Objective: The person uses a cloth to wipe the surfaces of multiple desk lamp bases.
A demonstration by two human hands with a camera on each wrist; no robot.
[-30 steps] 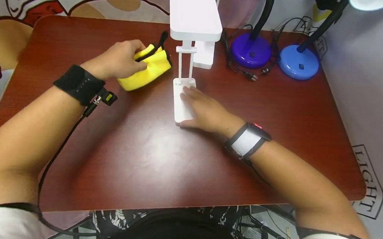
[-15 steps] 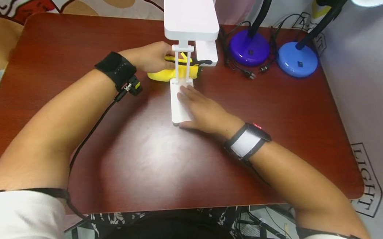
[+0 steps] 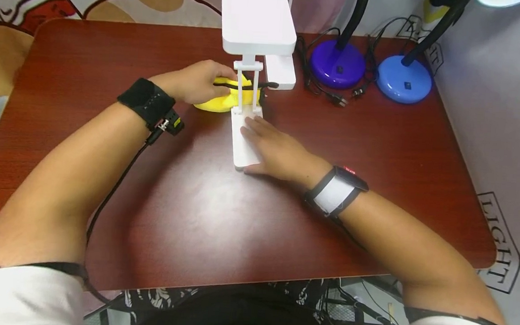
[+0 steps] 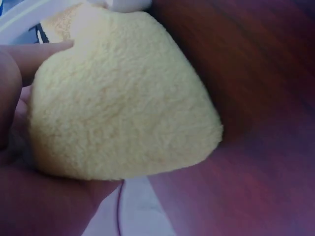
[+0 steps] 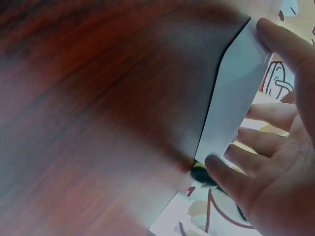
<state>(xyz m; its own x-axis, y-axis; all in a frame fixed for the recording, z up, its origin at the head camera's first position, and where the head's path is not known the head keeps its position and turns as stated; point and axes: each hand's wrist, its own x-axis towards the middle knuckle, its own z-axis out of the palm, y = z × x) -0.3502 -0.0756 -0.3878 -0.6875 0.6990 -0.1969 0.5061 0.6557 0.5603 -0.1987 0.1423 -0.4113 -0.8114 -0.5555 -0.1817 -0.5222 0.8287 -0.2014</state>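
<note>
My left hand grips a folded, fuzzy yellow cloth with black edging. In the head view the yellow cloth passes behind the two thin posts of a white desk lamp and is partly hidden by them. In the left wrist view it bulges out between thumb and fingers. My right hand rests on the white lamp base, fingers fairly straight across it and thumb at its front corner. The lamp's broad white head hangs over the back of the desk.
A purple lamp base and a light blue lamp base stand at the back right, with black cords and plugs beside them. Another white piece lies behind the posts. A wall borders the brown desk on the right.
My left hand has carried the yellow cloth rightward from beside the white lamp to behind its posts, then slightly back left. The right hand has stayed on the base.
</note>
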